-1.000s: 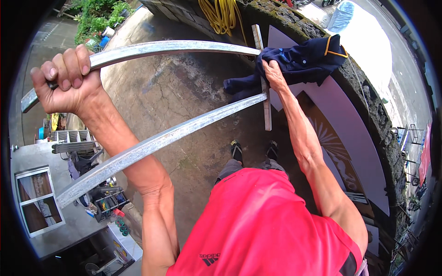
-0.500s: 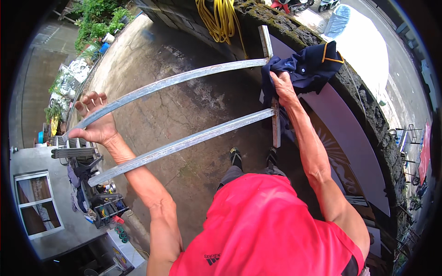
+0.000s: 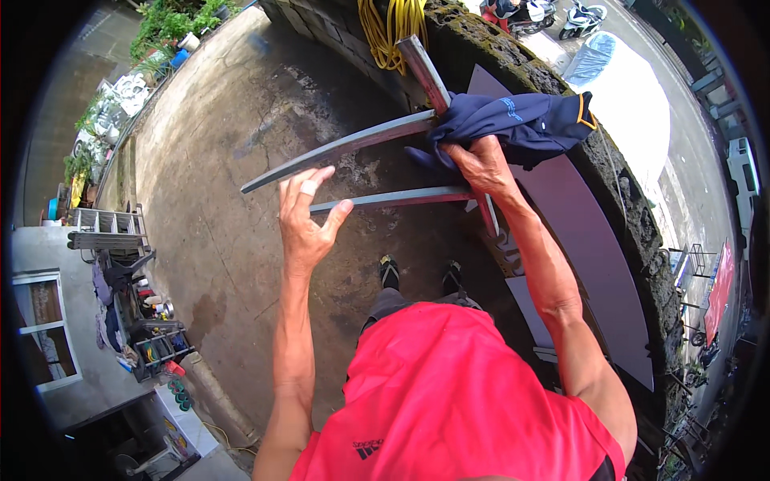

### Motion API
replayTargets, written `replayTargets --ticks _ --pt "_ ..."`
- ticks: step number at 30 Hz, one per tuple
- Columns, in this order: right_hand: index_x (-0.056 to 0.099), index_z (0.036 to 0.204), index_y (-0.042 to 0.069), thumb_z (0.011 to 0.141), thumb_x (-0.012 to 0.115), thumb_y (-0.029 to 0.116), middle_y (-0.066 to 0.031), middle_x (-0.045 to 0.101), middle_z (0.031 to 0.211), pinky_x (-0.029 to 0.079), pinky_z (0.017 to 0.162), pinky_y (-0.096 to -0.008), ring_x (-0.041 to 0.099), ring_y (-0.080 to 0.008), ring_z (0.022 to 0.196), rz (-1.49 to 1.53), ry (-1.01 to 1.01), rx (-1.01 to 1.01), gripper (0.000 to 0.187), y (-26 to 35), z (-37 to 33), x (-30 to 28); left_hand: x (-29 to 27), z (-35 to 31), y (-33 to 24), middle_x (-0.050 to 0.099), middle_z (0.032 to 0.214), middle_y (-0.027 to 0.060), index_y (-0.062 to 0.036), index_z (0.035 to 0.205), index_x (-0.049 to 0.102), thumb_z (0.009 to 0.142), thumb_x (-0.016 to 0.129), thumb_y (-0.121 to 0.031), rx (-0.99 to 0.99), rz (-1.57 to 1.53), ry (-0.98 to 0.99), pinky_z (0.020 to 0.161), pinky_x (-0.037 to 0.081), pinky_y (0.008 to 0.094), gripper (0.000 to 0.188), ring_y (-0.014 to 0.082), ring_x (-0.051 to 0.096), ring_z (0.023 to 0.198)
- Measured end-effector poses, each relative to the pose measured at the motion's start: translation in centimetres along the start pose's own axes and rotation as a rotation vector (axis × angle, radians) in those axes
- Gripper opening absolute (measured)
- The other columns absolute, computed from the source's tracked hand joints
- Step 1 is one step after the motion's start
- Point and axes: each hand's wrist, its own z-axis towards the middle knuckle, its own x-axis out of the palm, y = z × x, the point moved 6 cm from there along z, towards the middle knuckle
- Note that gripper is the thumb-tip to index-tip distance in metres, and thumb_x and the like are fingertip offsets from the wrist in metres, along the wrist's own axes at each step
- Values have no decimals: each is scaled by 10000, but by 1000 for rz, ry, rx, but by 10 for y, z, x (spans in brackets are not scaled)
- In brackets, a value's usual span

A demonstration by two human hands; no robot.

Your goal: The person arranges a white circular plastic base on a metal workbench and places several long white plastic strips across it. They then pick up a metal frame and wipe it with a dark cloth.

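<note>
While the right hand (image 3: 480, 164) grips a metal frame (image 3: 377, 167), left hand (image 3: 306, 220) fingers hover open

Metal frame (image 3: 377, 168): grey, two long flat bars joined to a cross-bar, held tilted above the concrete.
Cloth (image 3: 513, 120): dark navy, crumpled, draped over the frame's cross-bar end.
</note>
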Motion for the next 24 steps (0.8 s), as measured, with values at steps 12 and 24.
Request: replayTargets --ticks 12,24 --pt "571 1093 56 919 597 158 -217 581 1008 453 815 -458 545 -434 979 -391 93 -97 203 -3 -35 -12 173 33 12 638 695 210 -61 787 667 802 682 -174 -18 -164 397 616 529 460 114 411 641 706" --pt "588 1105 22 1005 505 239 -220 621 1064 470 833 -393 595 -373 967 -35 -335 -119 254 4 57 -71 203 -21 -15 655 706 217 -62 812 674 684 651 -131 88 204 755 666 541 496 147 405 668 721"
